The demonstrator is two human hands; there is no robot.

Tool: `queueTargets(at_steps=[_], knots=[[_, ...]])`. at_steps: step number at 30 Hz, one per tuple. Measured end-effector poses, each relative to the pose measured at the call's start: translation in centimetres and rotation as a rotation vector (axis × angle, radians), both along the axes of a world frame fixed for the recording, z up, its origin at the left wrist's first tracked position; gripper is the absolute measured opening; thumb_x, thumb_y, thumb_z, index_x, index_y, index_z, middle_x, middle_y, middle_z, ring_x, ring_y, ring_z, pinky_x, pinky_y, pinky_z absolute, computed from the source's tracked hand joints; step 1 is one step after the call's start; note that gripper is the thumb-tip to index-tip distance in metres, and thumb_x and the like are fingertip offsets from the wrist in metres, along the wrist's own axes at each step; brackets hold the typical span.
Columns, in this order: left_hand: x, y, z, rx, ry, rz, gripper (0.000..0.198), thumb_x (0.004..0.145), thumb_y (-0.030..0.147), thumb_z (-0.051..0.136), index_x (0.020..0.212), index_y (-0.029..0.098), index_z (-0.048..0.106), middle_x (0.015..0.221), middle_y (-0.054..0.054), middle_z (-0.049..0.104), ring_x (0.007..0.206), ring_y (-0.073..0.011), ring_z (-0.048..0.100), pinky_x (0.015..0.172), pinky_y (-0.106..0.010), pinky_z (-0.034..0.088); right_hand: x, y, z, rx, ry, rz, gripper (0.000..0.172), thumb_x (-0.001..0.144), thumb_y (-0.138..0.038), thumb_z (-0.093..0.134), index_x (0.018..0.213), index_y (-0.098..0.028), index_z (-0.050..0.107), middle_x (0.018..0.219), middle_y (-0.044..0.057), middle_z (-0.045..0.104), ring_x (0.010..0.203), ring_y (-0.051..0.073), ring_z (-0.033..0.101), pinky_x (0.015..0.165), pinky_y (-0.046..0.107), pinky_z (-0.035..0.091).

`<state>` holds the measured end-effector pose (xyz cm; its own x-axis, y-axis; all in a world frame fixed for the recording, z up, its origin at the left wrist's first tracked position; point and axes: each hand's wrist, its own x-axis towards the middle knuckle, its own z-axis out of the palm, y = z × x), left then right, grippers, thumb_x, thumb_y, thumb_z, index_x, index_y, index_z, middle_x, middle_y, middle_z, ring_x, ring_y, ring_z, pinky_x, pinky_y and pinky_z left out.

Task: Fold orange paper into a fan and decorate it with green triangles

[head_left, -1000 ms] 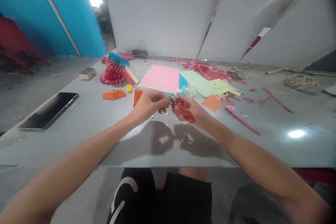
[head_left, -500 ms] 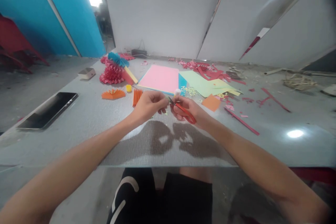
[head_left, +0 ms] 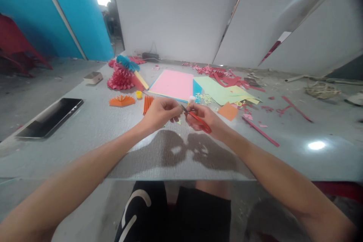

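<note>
Above the near part of the table, my right hand (head_left: 200,117) is closed around orange-red-handled scissors (head_left: 200,121), the blades pointing left. Their tips meet the fingertips of my left hand (head_left: 166,112), which pinches a tiny piece of paper mostly hidden by the fingers. Pale green scraps (head_left: 179,122) lie just below the hands. Close behind the left hand is a pleated orange paper strip (head_left: 148,104). Beyond my right fingers stands a glue stick (head_left: 191,100), partly covered. An orange paper square (head_left: 228,111) lies to the right of that hand.
Pink sheets (head_left: 173,85) and green sheets (head_left: 215,89) lie behind my hands. A tablet-like black device (head_left: 51,118) is at left, with a red pleated paper ball (head_left: 120,77), an orange paper fan (head_left: 121,101) and a yellow cap (head_left: 138,94) nearby. Red strips (head_left: 261,132) litter the right.
The scissors' blades have shifted slightly left against the left fingertips. Both hands otherwise stay in nearly the same place, and the view has moved a little.
</note>
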<state>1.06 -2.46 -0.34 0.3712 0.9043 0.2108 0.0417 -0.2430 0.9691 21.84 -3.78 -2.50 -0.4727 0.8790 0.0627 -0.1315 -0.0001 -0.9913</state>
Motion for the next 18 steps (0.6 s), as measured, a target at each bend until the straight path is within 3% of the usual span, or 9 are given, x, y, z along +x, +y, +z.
queueTargets(at_steps=[14,18], knots=[[-0.28,-0.01,-0.21,-0.015,-0.056,-0.032,0.019,0.082,0.028,0.070,0.070,0.014,0.066,0.061,-0.004,0.069,0.055,-0.0127,0.064,0.054,-0.023,0.049,-0.08,0.00,0.62,-0.027,0.026,-0.014,0.041,0.079,-0.041,0.088,0.092,-0.020,0.056,0.068,-0.004,0.063,0.047,0.004,0.040,0.044,0.020,0.024],[-0.28,0.04,-0.24,-0.020,-0.061,-0.039,0.019,0.081,0.028,0.071,0.070,0.014,0.066,0.060,-0.004,0.069,0.054,-0.0125,0.063,0.053,-0.023,0.049,0.12,0.07,0.54,-0.010,0.006,-0.009,0.037,0.082,-0.040,0.086,0.093,-0.020,0.057,0.067,-0.003,0.064,0.047,0.005,0.040,0.044,0.020,0.025]])
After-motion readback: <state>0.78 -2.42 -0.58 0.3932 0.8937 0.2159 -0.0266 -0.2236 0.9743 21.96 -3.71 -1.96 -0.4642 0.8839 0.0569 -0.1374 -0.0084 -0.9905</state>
